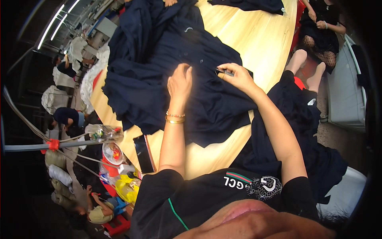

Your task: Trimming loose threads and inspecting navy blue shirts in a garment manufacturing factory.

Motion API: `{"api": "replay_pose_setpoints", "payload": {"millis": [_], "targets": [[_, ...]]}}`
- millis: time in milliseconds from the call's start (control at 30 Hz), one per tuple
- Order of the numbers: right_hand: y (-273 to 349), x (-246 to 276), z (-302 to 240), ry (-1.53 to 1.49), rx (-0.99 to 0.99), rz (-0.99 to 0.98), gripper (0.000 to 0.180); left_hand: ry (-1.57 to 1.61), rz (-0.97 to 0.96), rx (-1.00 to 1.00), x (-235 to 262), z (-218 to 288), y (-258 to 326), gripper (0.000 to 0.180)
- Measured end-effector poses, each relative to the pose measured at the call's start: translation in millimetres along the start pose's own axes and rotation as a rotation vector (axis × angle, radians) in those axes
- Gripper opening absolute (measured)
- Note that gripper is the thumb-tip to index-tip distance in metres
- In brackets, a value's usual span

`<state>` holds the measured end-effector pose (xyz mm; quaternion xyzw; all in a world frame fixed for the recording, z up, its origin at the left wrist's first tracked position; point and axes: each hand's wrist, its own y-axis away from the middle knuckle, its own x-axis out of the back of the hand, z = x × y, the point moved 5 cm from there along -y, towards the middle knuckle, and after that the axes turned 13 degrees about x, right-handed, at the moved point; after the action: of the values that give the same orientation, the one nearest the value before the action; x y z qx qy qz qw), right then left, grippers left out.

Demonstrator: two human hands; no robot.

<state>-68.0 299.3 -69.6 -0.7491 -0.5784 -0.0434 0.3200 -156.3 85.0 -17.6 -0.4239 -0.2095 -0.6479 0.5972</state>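
A dark navy garment lies spread and rumpled over the wooden table in front of me. My left hand is closed on its cloth, thumb and fingertips brought together near the middle. To the right, my right hand holds small dark thread snips between its curled fingers, just over the garment. A few small pale marks or buttons show on the cloth beyond my hands; they are too small to make out. A curved white thread-like piece lies further up the cloth.
A phone rests on the table's left edge. More dark cloth hangs at my right. Another person's hand touches the far cloth. One person sits at the right beside a large pale bin. A cable-wrapped pole juts in from the left.
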Motion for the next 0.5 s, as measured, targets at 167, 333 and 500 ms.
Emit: {"api": "replay_pose_setpoints", "payload": {"millis": [167,333,500], "targets": [[5,1,-13,0.036,-0.069,-0.039,0.029,-0.064,0.022,-0.017,-1,-8,1,0.030],[12,-2,-21,0.051,0.021,-0.077,0.028,-0.102,-0.005,0.029,2,-7,10,0.035],[38,-15,-38,-0.047,0.011,-0.154,0.027,-0.103,-0.033,0.058,14,-13,34,0.036]]}}
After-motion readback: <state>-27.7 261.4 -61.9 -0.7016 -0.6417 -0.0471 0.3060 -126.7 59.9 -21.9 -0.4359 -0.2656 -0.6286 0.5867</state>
